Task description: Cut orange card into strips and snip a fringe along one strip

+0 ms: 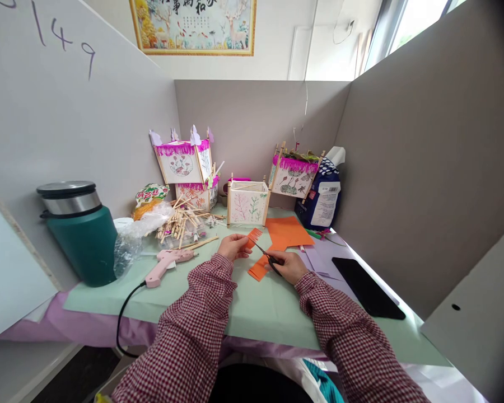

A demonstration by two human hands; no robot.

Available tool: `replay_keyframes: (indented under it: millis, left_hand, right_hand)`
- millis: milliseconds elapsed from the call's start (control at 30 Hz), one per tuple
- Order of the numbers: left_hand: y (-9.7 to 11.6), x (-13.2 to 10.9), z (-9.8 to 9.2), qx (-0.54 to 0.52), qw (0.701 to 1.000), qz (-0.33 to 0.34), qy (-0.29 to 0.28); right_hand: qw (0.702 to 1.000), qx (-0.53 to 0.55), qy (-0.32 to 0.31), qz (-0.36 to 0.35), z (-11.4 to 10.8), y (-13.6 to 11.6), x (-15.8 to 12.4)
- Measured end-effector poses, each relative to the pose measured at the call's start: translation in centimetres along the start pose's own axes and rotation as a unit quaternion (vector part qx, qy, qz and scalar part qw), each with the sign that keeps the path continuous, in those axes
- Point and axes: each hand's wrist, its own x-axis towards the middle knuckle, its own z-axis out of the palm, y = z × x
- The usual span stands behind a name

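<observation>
My left hand [235, 247] pinches a small orange paper strip [254, 237] whose upper edge is cut into a fringe. In my right hand [292, 266] is a pair of dark scissors [273, 259], the blades pointing up and left to the strip's edge. Whether the blades are closed on the paper I cannot tell. Beneath the scissors lie folded orange paper pieces [259, 270]. Just behind them rests a larger orange sheet [292, 230]. A white paper lantern box [247, 204] with drawn plants and wooden corner sticks stands beyond my hands.
At left are a pink hot glue gun [168, 265] with a black cord, a green tumbler [82, 235] and a heap of wooden sticks [183, 219]. Finished fringed lanterns [180, 163] stand behind. A black phone [367, 286] lies right, near a dark blue bag [321, 198]. Grey partitions enclose the table.
</observation>
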Motion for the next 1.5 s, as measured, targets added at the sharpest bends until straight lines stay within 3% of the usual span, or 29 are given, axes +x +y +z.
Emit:
replay_keyframes:
  millis: [800, 1267, 1500]
  left_hand:
    - [0.19, -0.20, 0.19, -0.004, 1.000, -0.004, 0.005]
    - [0.43, 0.07, -0.30, -0.050, 0.997, 0.012, 0.065]
    - [0.43, 0.12, -0.34, -0.051, 0.997, 0.011, 0.064]
  right_hand:
    - [1.000, -0.016, 0.003, -0.004, 0.02, 0.22, 0.06]
    - [1.000, -0.002, -0.006, 0.004, 0.09, 0.19, 0.06]
    - [1.000, -0.001, -0.011, 0.010, 0.00, -0.07, -0.09]
